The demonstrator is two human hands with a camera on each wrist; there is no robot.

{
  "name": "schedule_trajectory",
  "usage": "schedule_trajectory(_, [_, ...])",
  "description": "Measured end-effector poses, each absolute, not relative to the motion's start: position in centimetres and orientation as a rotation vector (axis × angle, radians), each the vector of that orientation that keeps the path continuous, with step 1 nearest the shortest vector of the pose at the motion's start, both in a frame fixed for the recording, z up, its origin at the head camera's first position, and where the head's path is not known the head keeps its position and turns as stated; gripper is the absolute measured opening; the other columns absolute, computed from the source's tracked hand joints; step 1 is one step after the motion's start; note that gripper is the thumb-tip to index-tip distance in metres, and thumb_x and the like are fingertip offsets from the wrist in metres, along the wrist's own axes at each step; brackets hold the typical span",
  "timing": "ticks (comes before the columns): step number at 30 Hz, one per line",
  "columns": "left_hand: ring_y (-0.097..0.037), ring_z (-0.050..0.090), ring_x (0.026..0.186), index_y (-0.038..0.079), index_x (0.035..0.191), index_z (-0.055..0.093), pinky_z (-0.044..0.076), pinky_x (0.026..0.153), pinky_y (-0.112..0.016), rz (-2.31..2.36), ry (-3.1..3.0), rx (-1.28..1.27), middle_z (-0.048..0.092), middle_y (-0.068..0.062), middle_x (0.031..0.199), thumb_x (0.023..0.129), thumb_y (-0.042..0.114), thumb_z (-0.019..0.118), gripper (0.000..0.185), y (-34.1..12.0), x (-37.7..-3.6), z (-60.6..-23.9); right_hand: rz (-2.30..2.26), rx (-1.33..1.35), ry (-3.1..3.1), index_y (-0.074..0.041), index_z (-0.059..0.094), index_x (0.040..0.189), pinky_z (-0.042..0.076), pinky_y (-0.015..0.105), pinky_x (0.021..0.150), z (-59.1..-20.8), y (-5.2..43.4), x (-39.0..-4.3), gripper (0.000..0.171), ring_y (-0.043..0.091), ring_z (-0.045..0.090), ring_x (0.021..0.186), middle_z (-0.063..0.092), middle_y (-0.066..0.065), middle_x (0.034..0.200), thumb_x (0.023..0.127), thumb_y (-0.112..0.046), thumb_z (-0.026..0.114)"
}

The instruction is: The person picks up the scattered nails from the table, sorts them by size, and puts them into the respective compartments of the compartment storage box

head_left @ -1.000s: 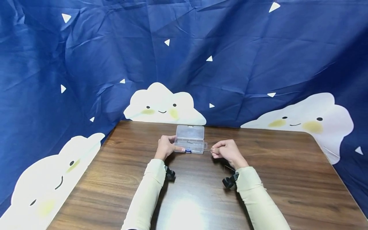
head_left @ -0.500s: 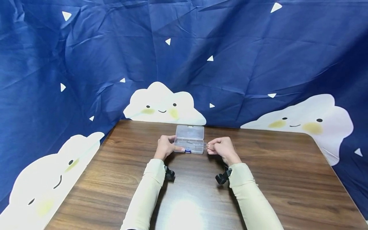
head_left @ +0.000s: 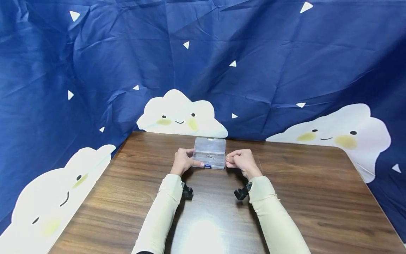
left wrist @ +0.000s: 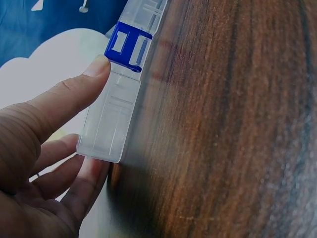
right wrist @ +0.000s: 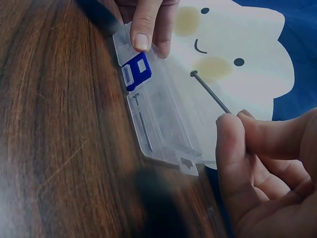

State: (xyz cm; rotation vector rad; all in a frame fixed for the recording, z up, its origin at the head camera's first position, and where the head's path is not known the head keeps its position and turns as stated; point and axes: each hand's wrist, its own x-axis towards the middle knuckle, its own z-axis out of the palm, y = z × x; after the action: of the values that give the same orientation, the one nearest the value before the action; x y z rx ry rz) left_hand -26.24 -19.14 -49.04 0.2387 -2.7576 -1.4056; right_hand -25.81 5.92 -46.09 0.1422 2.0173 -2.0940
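A clear plastic box (head_left: 209, 160) with a blue latch (left wrist: 128, 45) stands with its lid (head_left: 209, 145) raised. My left hand (head_left: 183, 162) grips its left end, thumb on the front beside the latch, fingers behind. My right hand (head_left: 241, 162) is at the box's right end. In the right wrist view its thumb and index finger pinch a long nail (right wrist: 210, 91), flat head pointing away from the fingers and overlapping the backdrop. Another nail (right wrist: 143, 121) shows through the clear front wall. A thin nail (head_left: 210, 156) also lies slanted inside the box in the head view.
The wooden table (head_left: 127, 190) carries the box near its back edge. Behind hangs a blue cloth (head_left: 203, 53) printed with white clouds and triangles. Dark wrist cameras sit below both hands. A bright glare lies on the table's front middle.
My right hand has moved left and slightly away from me with the pinched nail, from beside the box to its right end. My left hand and the box have stayed in place.
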Motion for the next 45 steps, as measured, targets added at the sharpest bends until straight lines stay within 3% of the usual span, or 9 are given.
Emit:
schedule_trajectory(13, [-0.033,0.052,0.118,0.008,0.123,0.073,0.037,0.108,-0.042,-1.407,-2.757,0.238,0.069,-0.014,0.124,0.049,0.022,0.103,0.081,-19.2,-26.3,-49.1,-2.126,0.115,2.007,0.024,0.065,0.103,0.058,0.026,0.061,-45.8,5.1,-26.4,0.018,0.013,0.068,0.061,0.072,0.021,0.082,0.086,0.019,0.063])
schedule_trajectory(22, [-0.031,0.054,0.119,0.009,0.122,0.074,0.038,0.108,-0.040,-1.396,-2.751,0.231,0.070,-0.012,0.123,0.049,0.023,0.103,0.081,-19.2,-26.6,-49.2,-2.116,0.120,2.018,0.020,0.067,0.097,0.058,0.026,0.060,-45.8,4.4,-26.9,0.013,0.013,0.067,0.059,0.070,0.013,0.073,0.085,0.018,0.063])
schedule_trajectory(45, [-0.035,0.049,0.115,0.012,0.122,0.075,0.037,0.107,-0.043,-1.356,-2.773,0.254,0.069,-0.011,0.125,0.050,0.026,0.103,0.078,-19.3,-26.5,-49.3,-2.040,0.189,2.086,0.016,0.070,0.094,0.058,0.026,0.059,-46.8,2.7,-28.2,0.009,0.012,0.064,0.056,0.069,0.014,0.074,0.086,0.015,0.066])
